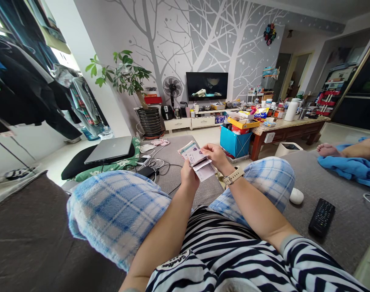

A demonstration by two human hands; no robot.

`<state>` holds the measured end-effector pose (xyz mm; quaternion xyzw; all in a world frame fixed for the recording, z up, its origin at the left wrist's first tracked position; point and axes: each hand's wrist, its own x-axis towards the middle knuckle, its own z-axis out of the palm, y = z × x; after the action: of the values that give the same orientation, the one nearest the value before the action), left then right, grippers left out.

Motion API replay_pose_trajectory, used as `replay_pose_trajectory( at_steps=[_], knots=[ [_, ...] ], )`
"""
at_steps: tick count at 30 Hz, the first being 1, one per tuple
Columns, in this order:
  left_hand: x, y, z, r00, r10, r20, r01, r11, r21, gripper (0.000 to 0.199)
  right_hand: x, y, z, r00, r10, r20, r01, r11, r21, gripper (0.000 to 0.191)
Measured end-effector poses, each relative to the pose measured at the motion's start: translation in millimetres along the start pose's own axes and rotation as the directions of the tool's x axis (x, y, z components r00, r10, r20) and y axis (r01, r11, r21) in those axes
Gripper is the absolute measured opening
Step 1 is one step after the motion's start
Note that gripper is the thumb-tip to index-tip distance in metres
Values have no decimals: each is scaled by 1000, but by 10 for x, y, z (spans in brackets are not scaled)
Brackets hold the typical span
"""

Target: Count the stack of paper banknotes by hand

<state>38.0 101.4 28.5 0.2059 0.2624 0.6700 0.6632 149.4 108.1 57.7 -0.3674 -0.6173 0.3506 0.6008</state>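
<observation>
A small stack of paper banknotes [193, 157], pale purple with a greenish one at the back, is held over my lap between both hands. My left hand [189, 175] grips the stack's lower left edge, thumb on top. At the upper right, my right hand [214, 155] pinches the notes with closed fingers. One pale note [204, 170] slants down below the others, between the hands. Small print on the notes is too fine to read. A watch with a beige strap [234, 176] is on my right wrist.
Cables [160, 164] and a closed laptop [110, 149] lie left of my knees. To the right are a white mouse [296, 196], a black remote [322, 217] and another person's leg [359, 149]. A cluttered table [289, 126] and blue storage box [233, 142] stand ahead.
</observation>
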Motion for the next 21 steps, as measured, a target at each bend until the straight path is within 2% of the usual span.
replay_pose_trajectory(
  at_steps=[8, 21],
  knots=[
    [-29, 15, 11, 997, -7, 72, 6, 1000, 2, 19, 10, 20, 8, 1000, 23, 5, -23, 1000, 21, 25],
    [40, -8, -32, 998, -2, 66, 3, 1000, -13, 19, 6, -10, 0, 1000, -8, 14, 8, 999, 41, 23]
  ],
)
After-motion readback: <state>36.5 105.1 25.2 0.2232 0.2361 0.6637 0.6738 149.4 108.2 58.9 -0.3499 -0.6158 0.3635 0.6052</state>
